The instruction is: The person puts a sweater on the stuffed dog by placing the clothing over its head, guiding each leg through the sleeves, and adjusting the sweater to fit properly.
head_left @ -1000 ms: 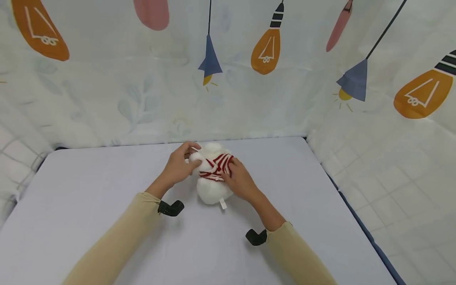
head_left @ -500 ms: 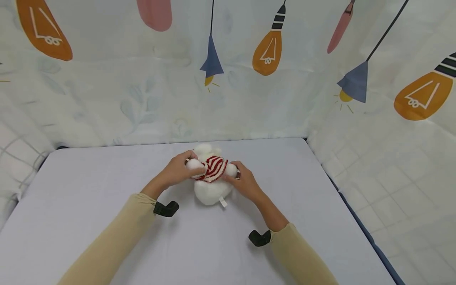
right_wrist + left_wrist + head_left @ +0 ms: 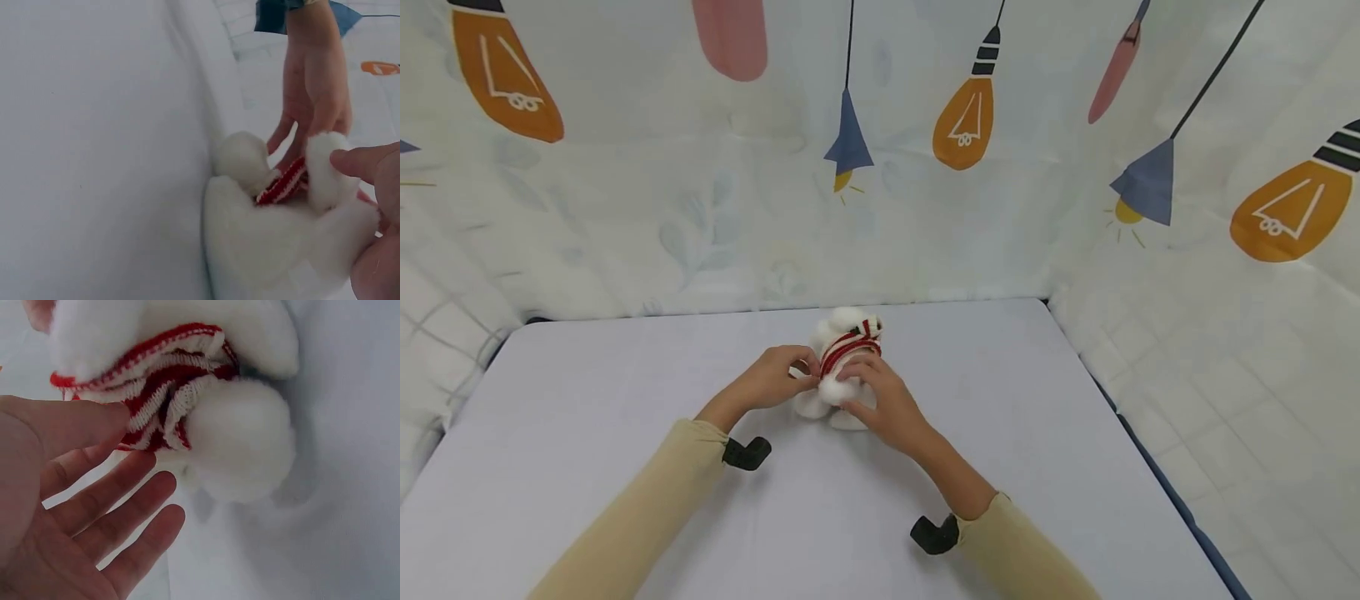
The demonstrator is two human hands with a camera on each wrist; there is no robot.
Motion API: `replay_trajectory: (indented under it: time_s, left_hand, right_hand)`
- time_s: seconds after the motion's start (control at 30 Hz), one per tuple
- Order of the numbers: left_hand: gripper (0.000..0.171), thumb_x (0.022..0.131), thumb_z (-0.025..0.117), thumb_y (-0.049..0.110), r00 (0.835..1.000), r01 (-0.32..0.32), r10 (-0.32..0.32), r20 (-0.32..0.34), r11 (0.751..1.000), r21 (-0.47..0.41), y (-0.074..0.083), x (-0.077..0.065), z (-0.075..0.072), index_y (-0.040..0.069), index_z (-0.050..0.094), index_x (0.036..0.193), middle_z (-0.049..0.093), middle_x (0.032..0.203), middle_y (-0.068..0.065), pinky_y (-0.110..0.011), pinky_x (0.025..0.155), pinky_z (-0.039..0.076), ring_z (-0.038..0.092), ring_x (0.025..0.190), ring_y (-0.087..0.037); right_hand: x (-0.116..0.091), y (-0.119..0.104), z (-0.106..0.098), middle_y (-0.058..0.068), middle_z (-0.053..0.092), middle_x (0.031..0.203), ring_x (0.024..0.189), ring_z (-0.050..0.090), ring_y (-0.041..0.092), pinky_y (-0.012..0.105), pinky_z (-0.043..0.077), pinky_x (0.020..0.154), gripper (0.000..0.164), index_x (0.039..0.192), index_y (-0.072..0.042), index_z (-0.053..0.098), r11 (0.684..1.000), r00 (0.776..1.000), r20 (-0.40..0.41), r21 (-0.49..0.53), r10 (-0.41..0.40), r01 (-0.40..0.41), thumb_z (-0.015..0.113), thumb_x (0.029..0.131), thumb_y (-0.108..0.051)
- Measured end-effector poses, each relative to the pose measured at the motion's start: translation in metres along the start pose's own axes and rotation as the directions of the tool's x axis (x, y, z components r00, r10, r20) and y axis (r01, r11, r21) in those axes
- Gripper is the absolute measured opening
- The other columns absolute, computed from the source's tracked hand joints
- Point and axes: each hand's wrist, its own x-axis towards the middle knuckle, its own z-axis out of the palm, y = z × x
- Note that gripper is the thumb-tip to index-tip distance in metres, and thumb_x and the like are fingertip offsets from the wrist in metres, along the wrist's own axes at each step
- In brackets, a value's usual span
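Observation:
A white plush toy [image 3: 846, 317] with a red-and-white striped knit sweater [image 3: 842, 352] stands near the table's far edge. At its left side my left hand [image 3: 767, 382] pinches the sweater's edge between thumb and index finger; the left wrist view shows the other fingers spread, beside a round white limb [image 3: 244, 440]. My right hand [image 3: 883, 404] holds the toy from the front right. In the right wrist view its thumb [image 3: 356, 164] presses a fluffy white limb [image 3: 326, 175]. Part of the toy's body is hidden behind the right hand.
A white-covered table [image 3: 760, 517] spreads around the toy. Behind it hangs a pale curtain [image 3: 760, 208] printed with bulbs and lamps; more sheeting stands at both sides. A dark camera mount [image 3: 747, 454] juts from the left cuff, another mount [image 3: 935, 535] from the right.
The toy has been turned, so its white tag no longer shows and its lower limbs do. My right hand has moved round to the toy's front. The head view has tilted up slightly.

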Motion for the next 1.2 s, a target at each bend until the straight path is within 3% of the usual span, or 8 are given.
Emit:
replay_trajectory:
  time_s: [0.1,0.23,0.37,0.5,0.8,0.9,1.03,1.2]
  left_hand:
    - [0.006,0.094,0.059,0.012,1.0,0.009,-0.009,-0.009,1.0,0.001,0.004,-0.002,0.0,0.012,0.062,0.1,0.065,0.107,-0.007,-0.04,0.085,0.054,0.065,0.106,-0.028]
    - [0.018,0.093,0.058,0.008,1.0,-0.027,0.027,-0.006,1.0,-0.005,0.01,-0.006,-0.001,0.01,0.06,0.111,0.063,0.114,-0.01,-0.04,0.085,0.054,0.064,0.106,-0.028]
    - [0.035,0.085,0.069,0.004,0.994,-0.101,0.101,-0.052,0.995,-0.008,0.018,-0.007,0.004,0.012,0.057,0.117,0.06,0.115,-0.006,-0.033,0.077,0.055,0.063,0.099,-0.021]
    - [0.045,0.08,0.073,0.004,0.981,-0.172,0.172,-0.091,0.985,0.009,0.03,-0.002,0.01,0.017,0.06,0.121,0.056,0.115,-0.003,-0.031,0.073,0.054,0.059,0.092,-0.017]
    - [0.033,0.08,0.074,0.004,0.983,-0.16,0.17,-0.07,0.978,0.137,0.038,0.0,0.017,0.018,0.071,0.11,0.051,0.115,-0.004,-0.036,0.077,0.054,0.056,0.091,-0.017]
    - [0.029,0.08,0.075,0.008,0.985,-0.15,0.161,-0.062,0.977,0.153,0.038,-0.002,0.016,0.018,0.073,0.107,0.051,0.113,-0.003,-0.032,0.076,0.052,0.055,0.091,-0.017]
    - [0.027,0.08,0.076,0.011,0.984,-0.158,0.169,-0.055,0.973,0.168,0.037,-0.003,0.014,0.018,0.074,0.105,0.052,0.112,-0.003,-0.028,0.073,0.048,0.054,0.092,-0.016]
    - [0.028,0.082,0.076,0.016,0.98,-0.162,0.181,-0.08,0.966,0.203,0.037,-0.001,0.016,0.017,0.074,0.109,0.053,0.11,-0.003,-0.027,0.069,0.045,0.054,0.086,-0.016]
  right_hand:
    - [0.001,-0.002,0.006,-0.001,0.054,0.127,0.122,0.051,0.013,0.032,0.049,0.096,0.031,0.115,-0.014,0.062,1.0,0.999,0.043,-0.016,-0.009,0.009,0.073,0.086,-0.013]
    - [0.002,0.001,0.007,0.001,0.057,0.123,0.111,0.056,0.015,0.03,0.05,0.092,0.024,0.112,-0.012,0.063,1.0,1.0,-0.02,0.026,-0.005,0.006,0.069,0.089,-0.012]
    - [0.005,0.015,0.003,0.002,0.063,0.112,0.095,0.061,0.016,0.026,0.053,0.082,0.015,0.108,-0.012,0.064,0.985,0.984,-0.144,0.147,0.109,-0.088,0.064,0.093,-0.012]
    - [0.008,0.025,0.001,0.003,0.064,0.109,0.097,0.064,0.015,0.025,0.054,0.082,0.013,0.108,-0.013,0.064,0.957,0.958,-0.158,0.208,0.238,-0.204,0.06,0.095,-0.013]
    - [0.022,0.039,-0.01,0.005,0.061,0.121,0.095,0.064,0.019,0.027,0.052,0.077,0.03,0.122,-0.009,0.058,0.966,0.932,-0.257,0.11,0.254,-0.233,0.065,0.092,-0.012]
    - [0.027,0.046,-0.014,0.007,0.059,0.126,0.091,0.063,0.02,0.027,0.052,0.073,0.04,0.129,-0.009,0.054,0.963,0.943,-0.198,0.074,0.268,-0.258,0.066,0.092,-0.013]
    - [0.033,0.054,-0.016,0.006,0.06,0.127,0.088,0.062,0.018,0.025,0.051,0.069,0.043,0.131,-0.014,0.054,0.943,0.944,-0.04,0.073,0.327,-0.324,0.068,0.091,-0.02]
    - [0.039,0.055,-0.015,0.008,0.062,0.114,0.086,0.061,0.021,0.027,0.051,0.07,0.03,0.119,-0.011,0.063,0.957,0.957,0.026,0.041,0.288,-0.289,0.068,0.09,-0.018]
